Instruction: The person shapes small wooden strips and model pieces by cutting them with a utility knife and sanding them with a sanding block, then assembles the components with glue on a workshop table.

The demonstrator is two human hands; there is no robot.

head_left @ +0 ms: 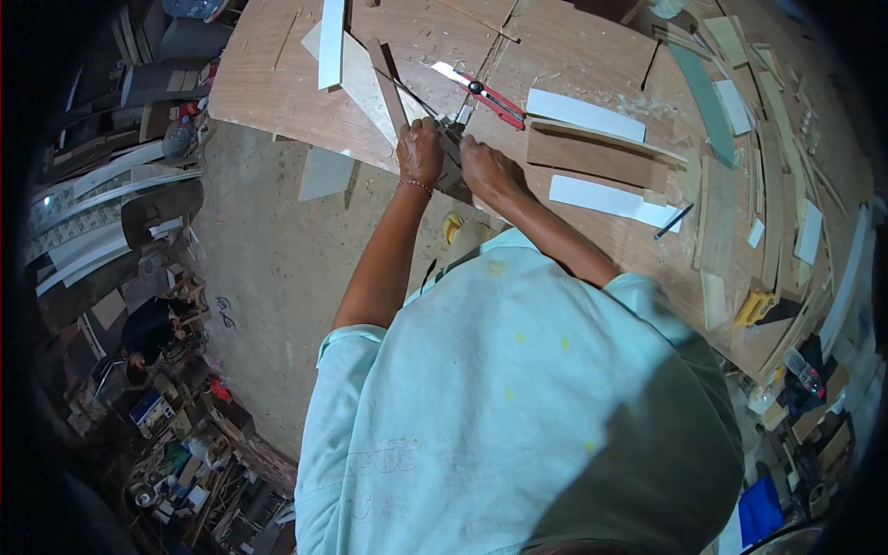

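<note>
1. Left hand (419, 153): fingers curled at the dark piece (450, 151), by the bench's (254, 88) six-o'clock edge; grip unclear.
2. Right hand (493, 173): fingers bent beside it; grip unclear.
3. Red-handled tool (500, 104) at one o'clock, white strip (592, 115) at two; seemingly partway, pieces lying loose.

The left hand (420, 155) and right hand (490, 170) partly hide a dark object (450, 148), too unclear to name, and the top edge cuts off a white strip (330, 48).
</note>
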